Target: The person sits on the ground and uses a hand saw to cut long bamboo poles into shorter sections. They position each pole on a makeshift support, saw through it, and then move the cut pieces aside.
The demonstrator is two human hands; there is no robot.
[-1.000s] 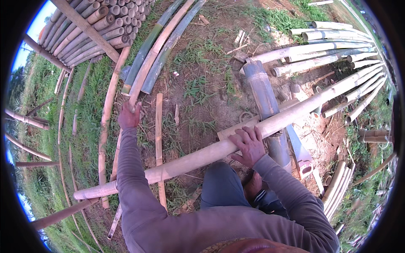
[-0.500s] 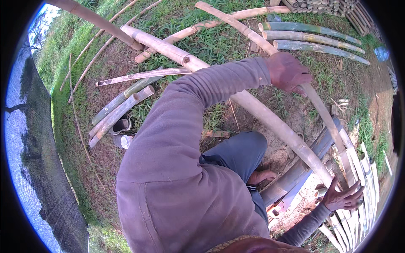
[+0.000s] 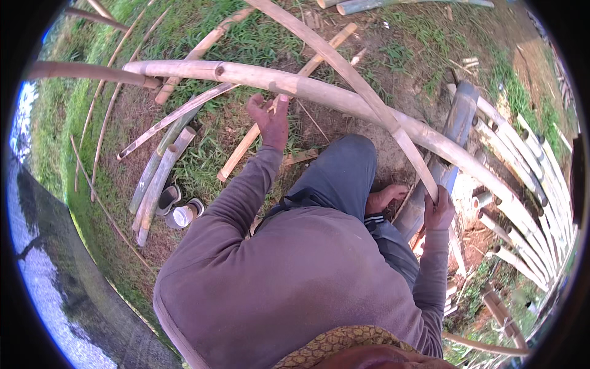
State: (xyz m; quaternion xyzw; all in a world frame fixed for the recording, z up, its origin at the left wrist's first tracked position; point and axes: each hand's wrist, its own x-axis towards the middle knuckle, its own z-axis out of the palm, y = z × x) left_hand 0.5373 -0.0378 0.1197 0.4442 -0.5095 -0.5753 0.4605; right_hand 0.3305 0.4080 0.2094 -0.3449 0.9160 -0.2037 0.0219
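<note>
My right hand [image 3: 438, 211] is closed around the near end of a long, flat split-bamboo strip [image 3: 350, 74]. This strip runs up and away to the left, crossing over a thick round bamboo pole [image 3: 332, 95]. The pole stretches across in front of me, from the far left down to the right. My left hand [image 3: 274, 125] is raised just on the near side of the pole, fingers apart and partly curled, nothing visible in it. Behind that hand, a pale wooden stick [image 3: 241, 152] lies slantwise, passing beneath the pole.
A dark, thick bamboo piece [image 3: 461, 114] lies under the pole at right, near my bare foot [image 3: 387, 197]. Several pale bamboo lengths [image 3: 541, 184] lie at far right. Cut bamboo pieces [image 3: 161, 184], shoes [image 3: 169, 198] and a white cup [image 3: 183, 215] are at left.
My left hand has let go of the bamboo strip and moved left. My right hand, open beside the pole before, now grips the strip's near end. The view has shifted.
</note>
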